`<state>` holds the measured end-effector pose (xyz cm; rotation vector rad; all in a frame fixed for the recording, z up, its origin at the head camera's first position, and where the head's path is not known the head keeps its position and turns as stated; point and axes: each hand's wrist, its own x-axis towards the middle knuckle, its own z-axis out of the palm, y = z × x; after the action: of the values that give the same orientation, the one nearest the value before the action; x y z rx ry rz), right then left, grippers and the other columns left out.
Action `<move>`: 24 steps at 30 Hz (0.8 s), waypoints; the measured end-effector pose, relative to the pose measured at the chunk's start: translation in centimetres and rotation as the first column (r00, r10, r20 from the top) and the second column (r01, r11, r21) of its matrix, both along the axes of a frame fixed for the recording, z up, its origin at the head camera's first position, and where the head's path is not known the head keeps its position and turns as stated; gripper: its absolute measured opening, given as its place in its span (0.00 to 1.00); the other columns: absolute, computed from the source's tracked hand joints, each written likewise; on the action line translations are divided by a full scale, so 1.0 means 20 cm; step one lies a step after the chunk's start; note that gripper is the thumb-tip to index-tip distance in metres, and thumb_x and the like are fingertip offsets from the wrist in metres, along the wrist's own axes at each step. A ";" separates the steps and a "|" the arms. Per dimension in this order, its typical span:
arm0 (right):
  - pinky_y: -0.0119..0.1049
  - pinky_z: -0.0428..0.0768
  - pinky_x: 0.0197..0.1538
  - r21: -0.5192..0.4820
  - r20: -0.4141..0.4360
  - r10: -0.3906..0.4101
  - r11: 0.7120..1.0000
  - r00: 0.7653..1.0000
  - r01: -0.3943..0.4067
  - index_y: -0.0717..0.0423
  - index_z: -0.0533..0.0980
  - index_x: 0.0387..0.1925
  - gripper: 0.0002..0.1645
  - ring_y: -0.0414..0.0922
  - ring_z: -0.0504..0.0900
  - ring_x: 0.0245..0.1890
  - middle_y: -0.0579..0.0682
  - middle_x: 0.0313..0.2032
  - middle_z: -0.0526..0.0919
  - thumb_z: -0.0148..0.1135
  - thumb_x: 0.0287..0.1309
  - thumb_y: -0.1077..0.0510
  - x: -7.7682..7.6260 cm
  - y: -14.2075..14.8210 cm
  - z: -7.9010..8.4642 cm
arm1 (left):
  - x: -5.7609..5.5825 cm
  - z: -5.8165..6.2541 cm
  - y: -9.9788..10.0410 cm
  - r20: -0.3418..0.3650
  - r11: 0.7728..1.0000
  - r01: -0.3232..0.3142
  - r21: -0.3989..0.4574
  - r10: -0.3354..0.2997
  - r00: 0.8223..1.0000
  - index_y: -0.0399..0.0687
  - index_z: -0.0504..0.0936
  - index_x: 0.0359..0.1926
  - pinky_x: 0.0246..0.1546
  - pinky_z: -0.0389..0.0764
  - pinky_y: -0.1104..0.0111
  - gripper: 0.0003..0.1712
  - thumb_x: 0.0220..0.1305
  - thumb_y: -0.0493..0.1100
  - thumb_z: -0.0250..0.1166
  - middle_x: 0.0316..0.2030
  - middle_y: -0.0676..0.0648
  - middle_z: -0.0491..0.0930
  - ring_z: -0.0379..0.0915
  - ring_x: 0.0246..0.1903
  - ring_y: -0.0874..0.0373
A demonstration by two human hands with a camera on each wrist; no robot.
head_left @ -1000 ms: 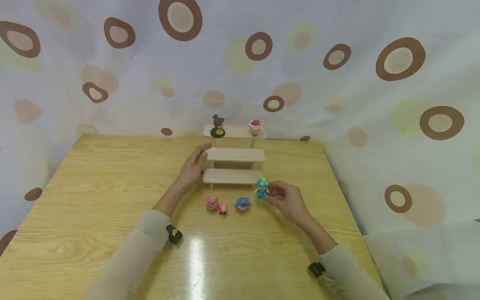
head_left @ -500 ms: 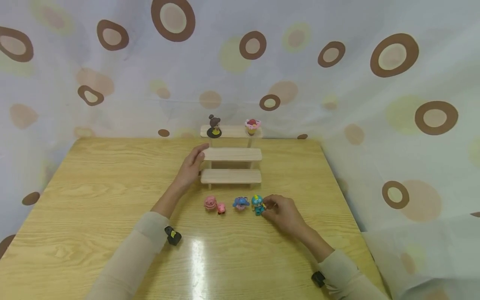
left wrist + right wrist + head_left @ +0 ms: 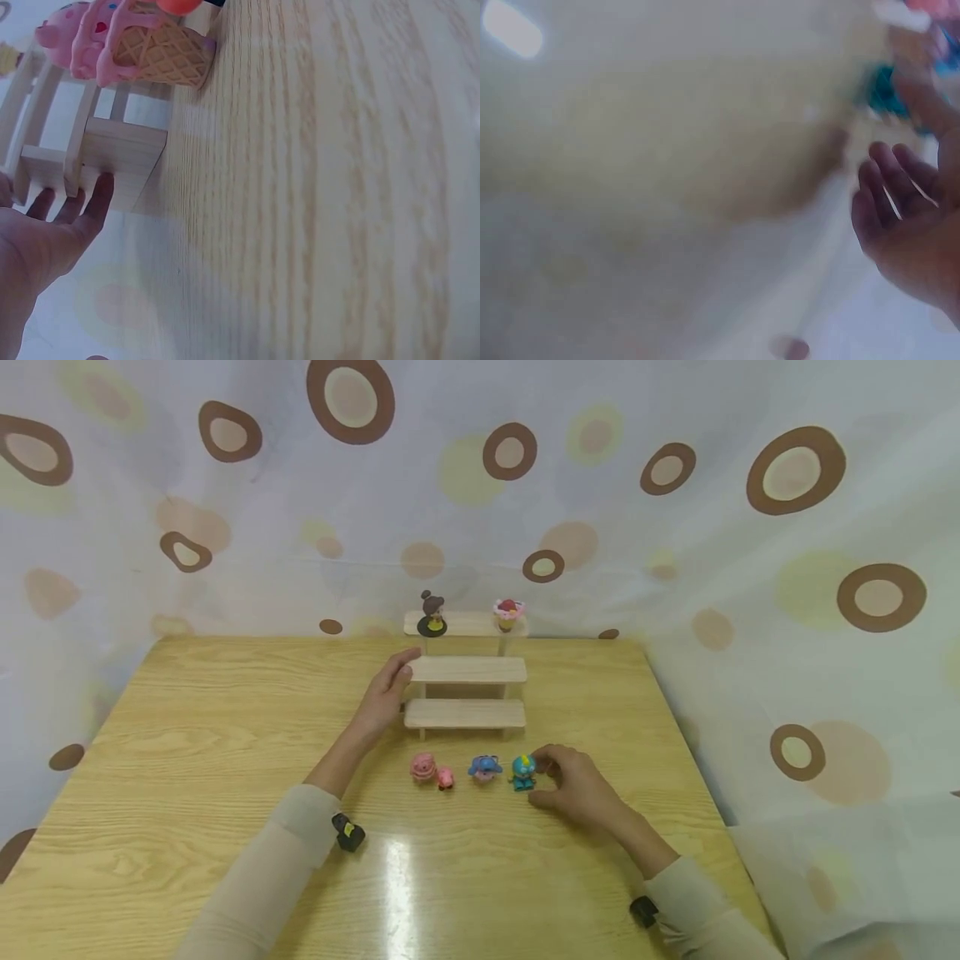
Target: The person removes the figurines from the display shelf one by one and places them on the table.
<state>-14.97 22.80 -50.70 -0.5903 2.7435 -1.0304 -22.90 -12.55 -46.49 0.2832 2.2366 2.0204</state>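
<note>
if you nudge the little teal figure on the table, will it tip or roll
The teal figure may tip if pushed high, since its round head looks big for its small body. Pushed low, it would probably slide, as the table has a glossy sheen. It seems stiff, with a moulded, toy-like look.

A glossy, wood-grained tabletop (image 3: 225,727) mirrors light — the 3-tier stand (image 3: 467,670) is matt, smooth wood, the teal figurine (image 3: 522,767) smooth and plastic-looking, the cone figurine (image 3: 161,58) waffle-textured, the left sleeve (image 3: 258,872) matt cloth.
</note>
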 end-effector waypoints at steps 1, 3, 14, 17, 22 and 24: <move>0.49 0.84 0.54 -0.007 0.011 0.021 1.000 1.000 -0.021 0.62 0.75 0.65 0.40 0.50 0.82 0.49 0.52 0.50 0.84 0.84 0.53 0.56 -0.02 0.01 0.02 | 0.00 0.00 0.00 0.000 1.000 -0.002 0.001 0.002 1.000 0.46 0.60 0.81 0.80 0.52 0.44 0.28 0.88 0.44 0.41 0.82 0.40 0.54 0.49 0.80 0.36; 0.52 0.83 0.55 -0.020 0.020 0.060 0.998 0.998 -0.059 0.62 0.70 0.72 0.49 0.54 0.81 0.53 0.56 0.55 0.82 0.85 0.53 0.53 -0.06 0.02 0.08 | 0.00 0.00 -0.01 -0.001 1.000 -0.012 0.005 0.012 1.000 0.46 0.60 0.81 0.80 0.53 0.43 0.28 0.88 0.44 0.41 0.82 0.40 0.54 0.50 0.79 0.35; 0.57 0.78 0.68 -0.406 -0.221 -0.130 0.914 0.967 0.030 0.60 0.66 0.74 0.42 0.61 0.79 0.63 0.60 0.67 0.75 0.76 0.64 0.62 -0.44 -0.09 0.36 | -0.05 -0.08 -0.05 -0.027 0.999 -0.034 0.003 0.034 0.999 0.46 0.60 0.82 0.80 0.54 0.44 0.28 0.88 0.45 0.40 0.82 0.42 0.54 0.51 0.79 0.37; 0.57 0.71 0.74 -0.486 -0.258 -0.185 0.873 0.948 0.038 0.61 0.63 0.76 0.44 0.62 0.76 0.68 0.61 0.70 0.71 0.74 0.65 0.63 -0.53 -0.19 0.40 | -0.09 -0.14 -0.05 -0.038 0.999 -0.043 0.001 0.043 0.998 0.48 0.60 0.82 0.80 0.53 0.44 0.28 0.88 0.46 0.40 0.82 0.43 0.55 0.51 0.79 0.37; 0.57 0.67 0.77 -0.471 -0.265 -0.225 0.878 0.938 0.077 0.61 0.57 0.80 0.51 0.61 0.73 0.72 0.62 0.76 0.66 0.75 0.65 0.60 -0.64 -0.30 0.49 | -0.10 -0.16 -0.03 -0.054 1.000 -0.027 -0.004 0.026 0.998 0.53 0.63 0.81 0.80 0.56 0.45 0.27 0.88 0.50 0.42 0.81 0.46 0.58 0.55 0.79 0.40; 0.56 0.71 0.75 -0.447 -0.248 -0.233 0.889 0.940 0.103 0.58 0.59 0.80 0.50 0.61 0.75 0.70 0.61 0.76 0.66 0.75 0.65 0.58 -0.67 -0.33 0.51 | -0.10 -0.17 -0.02 -0.058 1.000 -0.024 -0.006 0.024 0.998 0.55 0.64 0.80 0.80 0.56 0.46 0.27 0.88 0.51 0.42 0.81 0.47 0.59 0.55 0.78 0.41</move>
<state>-28.46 16.18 -40.54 -0.6100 2.8682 -1.7513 -24.84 -12.92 -49.85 0.3195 2.2904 2.0421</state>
